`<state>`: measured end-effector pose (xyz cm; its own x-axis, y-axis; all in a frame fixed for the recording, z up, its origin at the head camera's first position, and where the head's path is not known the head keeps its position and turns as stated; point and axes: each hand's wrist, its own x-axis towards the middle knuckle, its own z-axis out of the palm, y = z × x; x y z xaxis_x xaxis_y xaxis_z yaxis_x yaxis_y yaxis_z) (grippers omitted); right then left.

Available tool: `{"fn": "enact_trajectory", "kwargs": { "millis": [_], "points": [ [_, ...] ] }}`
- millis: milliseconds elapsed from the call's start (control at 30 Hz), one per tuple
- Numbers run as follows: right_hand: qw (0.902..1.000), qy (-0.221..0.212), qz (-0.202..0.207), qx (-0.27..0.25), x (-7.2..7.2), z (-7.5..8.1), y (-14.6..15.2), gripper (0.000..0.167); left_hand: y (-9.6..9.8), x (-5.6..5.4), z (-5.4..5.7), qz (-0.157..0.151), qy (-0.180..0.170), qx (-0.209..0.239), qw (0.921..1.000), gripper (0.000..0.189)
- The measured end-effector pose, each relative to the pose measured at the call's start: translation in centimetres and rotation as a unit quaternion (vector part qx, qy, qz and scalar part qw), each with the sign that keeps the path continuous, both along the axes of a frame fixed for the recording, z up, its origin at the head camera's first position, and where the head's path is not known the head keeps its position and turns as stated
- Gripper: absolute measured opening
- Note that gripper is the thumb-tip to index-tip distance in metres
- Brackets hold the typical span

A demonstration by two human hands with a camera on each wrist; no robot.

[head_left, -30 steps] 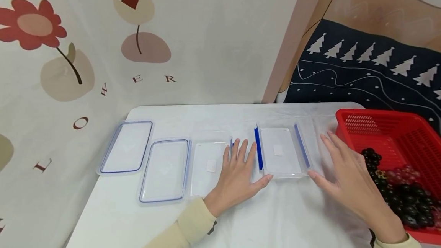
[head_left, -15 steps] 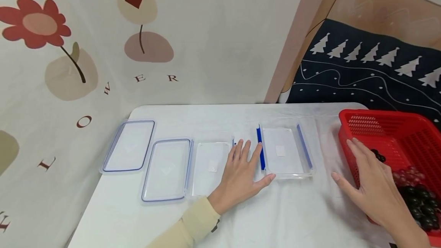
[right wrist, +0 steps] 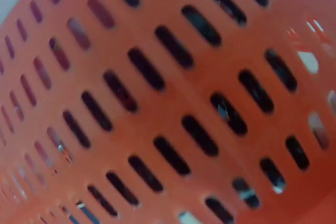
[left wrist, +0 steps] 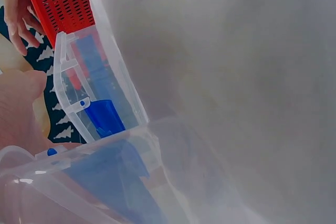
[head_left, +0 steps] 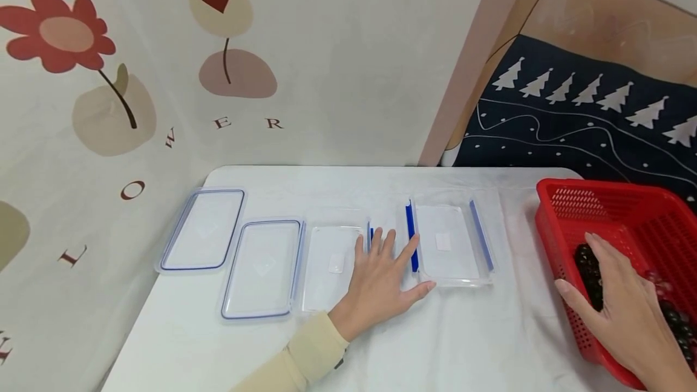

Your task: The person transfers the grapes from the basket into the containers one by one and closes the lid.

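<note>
My left hand, fingers spread, lies over the right side of a clear plastic food container. Its forefinger and thumb reach toward a second clear container, whose blue side flap hangs beside the forefinger. In the left wrist view, blue flaps show up close on the see-through walls. Over the near left rim of a red basket, my right hand holds nothing, its fingers extended and thumb apart. Black grapes lie beside its fingers; reddish grapes are partly hidden behind it.
Two clear lids with blue seals lie on the left of the white table: a farther lid and a nearer lid. A printed cloth hangs behind. The basket's slotted wall fills the right wrist view.
My right hand has moved right, from beside the right-hand container to over the red basket's edge. The left hand stays nearly in place over the containers.
</note>
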<state>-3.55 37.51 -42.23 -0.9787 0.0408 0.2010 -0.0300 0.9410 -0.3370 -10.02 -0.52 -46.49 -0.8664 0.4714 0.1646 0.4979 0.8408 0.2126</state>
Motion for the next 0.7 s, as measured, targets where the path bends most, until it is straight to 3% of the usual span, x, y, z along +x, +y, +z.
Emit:
{"fn": "enact_trajectory", "kwargs": {
  "millis": [200,367,500,700],
  "points": [
    [0.9994,0.004,-0.026,0.022,0.3,1.0,1.0,0.100,0.0,0.0,-0.2,0.004,-0.016,0.008,0.9998,0.087],
    [0.9976,0.032,-0.058,0.024,0.4,1.5,2.6,0.097,0.0,0.1,-0.3,0.004,-0.002,-0.001,1.0000,0.085],
    [0.9947,0.077,-0.068,-0.001,0.7,0.6,3.8,0.087,0.1,0.0,-0.4,-0.001,0.014,-0.006,0.9999,0.084],
    [0.9940,0.091,-0.059,-0.011,0.4,-0.9,5.1,0.077,0.0,-0.1,-0.4,0.001,0.015,-0.018,0.9997,0.086]
  ]
}}
